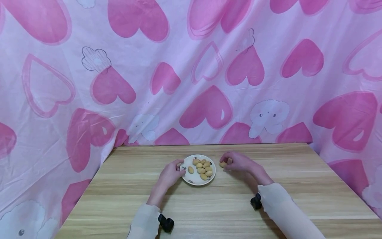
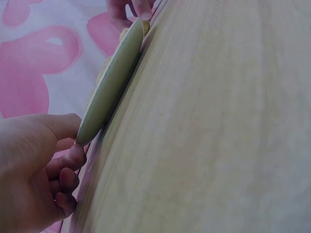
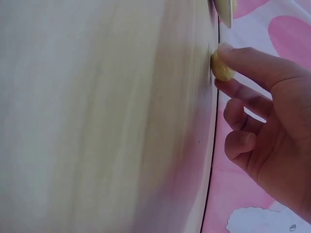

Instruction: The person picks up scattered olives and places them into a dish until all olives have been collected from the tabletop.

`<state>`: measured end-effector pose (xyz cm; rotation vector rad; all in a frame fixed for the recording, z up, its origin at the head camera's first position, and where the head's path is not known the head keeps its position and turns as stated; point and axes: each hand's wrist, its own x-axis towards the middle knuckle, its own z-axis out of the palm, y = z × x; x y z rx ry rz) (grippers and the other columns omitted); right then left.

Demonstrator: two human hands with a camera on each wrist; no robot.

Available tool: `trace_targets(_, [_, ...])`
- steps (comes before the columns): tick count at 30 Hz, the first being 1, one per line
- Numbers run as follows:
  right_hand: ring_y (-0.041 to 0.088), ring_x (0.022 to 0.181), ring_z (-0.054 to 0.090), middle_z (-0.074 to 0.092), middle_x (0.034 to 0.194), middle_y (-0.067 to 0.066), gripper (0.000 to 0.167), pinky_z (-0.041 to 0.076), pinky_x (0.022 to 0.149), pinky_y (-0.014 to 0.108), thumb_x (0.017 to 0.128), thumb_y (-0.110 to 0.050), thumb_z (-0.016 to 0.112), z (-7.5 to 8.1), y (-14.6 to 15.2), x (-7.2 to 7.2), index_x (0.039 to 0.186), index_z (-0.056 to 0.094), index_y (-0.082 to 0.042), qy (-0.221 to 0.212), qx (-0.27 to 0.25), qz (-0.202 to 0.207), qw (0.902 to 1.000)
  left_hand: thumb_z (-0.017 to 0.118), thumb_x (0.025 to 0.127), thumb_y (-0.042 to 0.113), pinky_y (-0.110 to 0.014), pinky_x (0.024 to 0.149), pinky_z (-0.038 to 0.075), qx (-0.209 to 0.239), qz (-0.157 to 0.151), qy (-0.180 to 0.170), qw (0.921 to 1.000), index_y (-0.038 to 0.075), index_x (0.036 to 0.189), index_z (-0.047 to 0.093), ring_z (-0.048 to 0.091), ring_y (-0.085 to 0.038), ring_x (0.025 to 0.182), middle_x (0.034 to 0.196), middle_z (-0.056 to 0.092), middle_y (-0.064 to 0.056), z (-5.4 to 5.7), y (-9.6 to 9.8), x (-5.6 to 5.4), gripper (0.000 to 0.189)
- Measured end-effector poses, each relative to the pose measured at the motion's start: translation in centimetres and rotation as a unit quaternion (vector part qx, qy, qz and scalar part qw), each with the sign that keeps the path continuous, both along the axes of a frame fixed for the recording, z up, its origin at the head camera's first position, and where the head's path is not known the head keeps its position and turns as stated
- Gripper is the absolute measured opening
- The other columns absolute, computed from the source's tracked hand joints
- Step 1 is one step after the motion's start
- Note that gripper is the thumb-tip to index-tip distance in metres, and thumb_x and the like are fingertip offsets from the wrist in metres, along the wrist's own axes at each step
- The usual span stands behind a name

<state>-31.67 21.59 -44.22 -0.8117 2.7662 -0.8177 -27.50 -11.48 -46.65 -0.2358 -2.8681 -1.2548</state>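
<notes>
A small white plate [image 1: 194, 181] with dark printed marks on its rim stands on the wooden table. Several tan, oval nuts [image 1: 200, 165] lie in it, most grouped at its right side and one apart at the left. My left hand [image 1: 170, 173] pinches the plate's left edge between thumb and fingers; the left wrist view shows the plate's pale underside [image 2: 109, 90]. Right of the plate, my right hand [image 1: 237, 162] has thumb and index finger on another tan nut [image 3: 222, 67], at the tabletop. In the right wrist view its other fingers are curled, holding nothing.
The wood-grain table [image 1: 209, 212] spreads around the plate and toward me. Behind its far edge hangs a pink cloth [image 1: 191, 109] with hearts and white cartoon figures. Black wrist devices [image 1: 166, 223] sit at both sleeves.
</notes>
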Motion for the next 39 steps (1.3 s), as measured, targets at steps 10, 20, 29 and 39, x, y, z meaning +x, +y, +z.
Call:
trace_targets(10, [0.016, 0.089, 0.057, 0.066, 0.096, -0.005, 0.022, 0.048, 0.079, 0.032, 0.089, -0.017, 0.070, 0.4, -0.4, 0.1, 0.111, 0.070, -0.015, -0.016, 0.004, -0.022, 0.9996, 0.072, 0.085, 0.020, -0.029, 0.061, 0.039, -0.001, -0.002, 0.000, 1.0000, 0.007, 0.135, 0.059, 0.049, -0.014, 0.066, 0.076, 0.057, 0.000, 0.2, 0.2, 0.1, 0.053])
trace_targets(20, [0.015, 0.093, 0.061, 0.068, 0.099, -0.005, 0.023, 0.050, 0.084, 0.033, 0.089, -0.015, 0.070, 1.1, -1.6, 0.9, 0.111, 0.072, -0.015, 0.027, 0.000, 0.003, 0.9996, 0.072, 0.085, 0.020, -0.029, 0.062, 0.039, -0.001, -0.001, -0.005, 1.0000, 0.006, 0.134, 0.060, 0.049, -0.014, 0.067, 0.076, 0.056, 0.000, -0.1, -0.1, 0.3, 0.052])
trace_targets(29, [0.014, 0.089, 0.062, 0.069, 0.100, -0.007, 0.023, 0.050, 0.080, 0.029, 0.088, -0.022, 0.073, 1.7, -3.4, 1.4, 0.110, 0.072, -0.017, 0.065, 0.010, 0.029, 0.9974, 0.072, 0.085, 0.021, -0.029, 0.062, 0.038, -0.004, 0.010, -0.007, 0.9999, 0.007, 0.134, 0.060, 0.049, -0.014, 0.067, 0.077, 0.056, 0.000, -0.2, -0.2, 0.3, 0.052])
trace_targets(39, [0.009, 0.081, 0.056, 0.069, 0.106, -0.008, 0.024, 0.048, 0.071, 0.026, 0.088, -0.023, 0.073, 2.7, -5.5, 2.3, 0.112, 0.073, -0.020, 0.067, 0.015, 0.047, 0.9966, 0.072, 0.085, 0.020, -0.029, 0.061, 0.039, -0.003, 0.002, 0.000, 1.0000, 0.006, 0.134, 0.060, 0.049, -0.014, 0.066, 0.076, 0.056, 0.000, 0.2, 0.1, 0.3, 0.052])
